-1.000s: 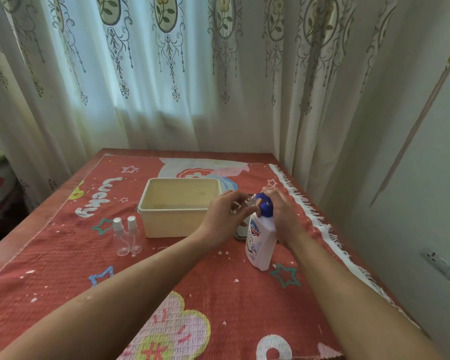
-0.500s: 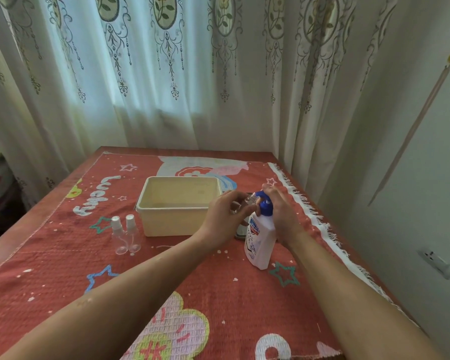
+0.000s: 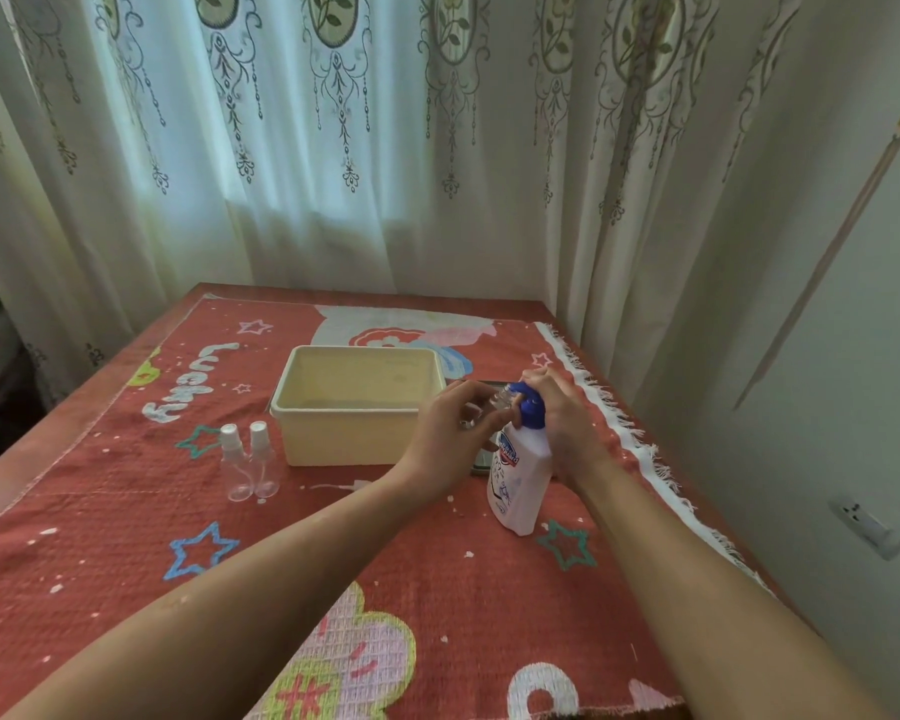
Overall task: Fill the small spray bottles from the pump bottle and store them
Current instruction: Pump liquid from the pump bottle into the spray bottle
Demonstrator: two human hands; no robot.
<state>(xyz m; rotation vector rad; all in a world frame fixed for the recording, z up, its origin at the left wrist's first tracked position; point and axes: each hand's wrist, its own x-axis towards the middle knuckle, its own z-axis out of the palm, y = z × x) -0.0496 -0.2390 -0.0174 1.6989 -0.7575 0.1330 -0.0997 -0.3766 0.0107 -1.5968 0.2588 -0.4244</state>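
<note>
Spare bottles: two capped spray bottles (image 3: 250, 459) stand touching each other, well left of the left grip and just beside the box's near corner; both look empty.
Storage box: the cream box (image 3: 349, 439) sits just left of and behind the left grip; nothing shows inside it.
Left grip: the left grip (image 3: 453, 433) curls its fingers round a small clear bottle (image 3: 494, 402), holding its mouth up to the pump spout.
Pump bottle: the white pump bottle (image 3: 518, 480) stands between the two grips, base on the surface.
Right grip: the right grip (image 3: 567, 423) is wrapped over the blue pump head (image 3: 528, 410), placed to press down.
Step in hand: filling the first small bottle, judged from the two untouched spares.
Technique: keep the mouth tight under the spout, press in short slow strokes, and watch the level; the narrow neck probably spills easily.
Hidden item: a dark flat object (image 3: 481, 462) lies below the left grip; what it is cannot be told.
Surface: a red patterned cloth (image 3: 437, 589) covers the surface, its white fringe running beyond the right grip.
Room: pale curtains (image 3: 333, 148) hang behind both grips; a wall socket (image 3: 868, 522) sits far right of the right grip.
</note>
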